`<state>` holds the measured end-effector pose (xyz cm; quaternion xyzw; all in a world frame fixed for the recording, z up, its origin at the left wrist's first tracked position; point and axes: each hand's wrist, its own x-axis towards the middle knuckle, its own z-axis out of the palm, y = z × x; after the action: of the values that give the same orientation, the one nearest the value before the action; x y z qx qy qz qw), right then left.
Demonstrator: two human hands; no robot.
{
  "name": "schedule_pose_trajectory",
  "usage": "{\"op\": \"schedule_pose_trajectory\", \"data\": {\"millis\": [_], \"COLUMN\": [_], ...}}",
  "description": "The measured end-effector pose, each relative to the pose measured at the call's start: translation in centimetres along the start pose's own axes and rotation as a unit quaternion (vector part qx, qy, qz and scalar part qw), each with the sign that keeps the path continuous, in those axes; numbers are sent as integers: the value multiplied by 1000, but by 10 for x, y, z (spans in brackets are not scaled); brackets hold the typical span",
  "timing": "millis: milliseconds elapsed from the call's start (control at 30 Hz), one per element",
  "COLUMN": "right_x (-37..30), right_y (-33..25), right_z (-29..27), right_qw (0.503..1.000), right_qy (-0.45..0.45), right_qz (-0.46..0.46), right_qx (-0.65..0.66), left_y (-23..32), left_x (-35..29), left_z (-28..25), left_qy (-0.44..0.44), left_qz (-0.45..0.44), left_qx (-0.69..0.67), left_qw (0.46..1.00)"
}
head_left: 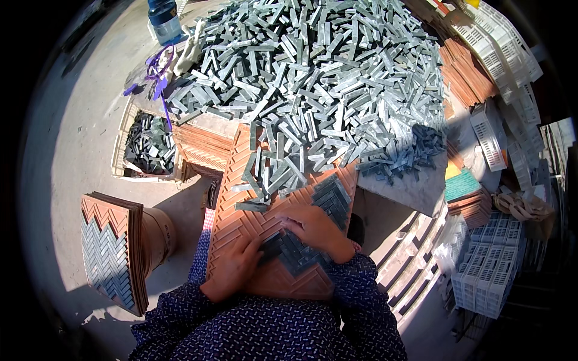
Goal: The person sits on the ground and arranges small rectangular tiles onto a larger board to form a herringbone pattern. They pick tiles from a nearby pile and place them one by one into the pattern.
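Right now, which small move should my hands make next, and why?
Perhaps your right hand should set one of the loose strips beside the dark strips on the tray: bare grooves show left of them, and loose strips lie across the tray's far end.

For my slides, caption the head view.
Left hand and right hand at a grooved orange tray partly filled with dark strips, near a grey heap.

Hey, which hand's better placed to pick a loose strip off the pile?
Probably the right hand: it sits farther forward, nearer the pile of loose strips; the left hand is closer to the body.
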<state>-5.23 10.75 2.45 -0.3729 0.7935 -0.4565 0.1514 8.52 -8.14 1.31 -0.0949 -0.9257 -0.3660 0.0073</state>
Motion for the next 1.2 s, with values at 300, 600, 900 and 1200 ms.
{"op": "schedule_pose_trajectory", "data": {"millis": [300,600,900,1200], "right_x": [-8,35,7,-26], "right_y": [4,2,17,-13], "right_z": [-17,-11,-9,7], "right_qw": [994,936,967,975], "right_qy": [100,260,185,31], "right_qz": [42,-7,146,171], "right_qx": [-24,-236,-99,-138], "left_y": [4,1,-24,-43], "left_x": [8,15,54,58], "left_z": [7,7,-20,-27], "left_qy": [1,-25,148,98], "left_qz": [1,27,21,78], "left_qx": [-36,-26,65,97], "left_qw": [999,999,987,987]}}
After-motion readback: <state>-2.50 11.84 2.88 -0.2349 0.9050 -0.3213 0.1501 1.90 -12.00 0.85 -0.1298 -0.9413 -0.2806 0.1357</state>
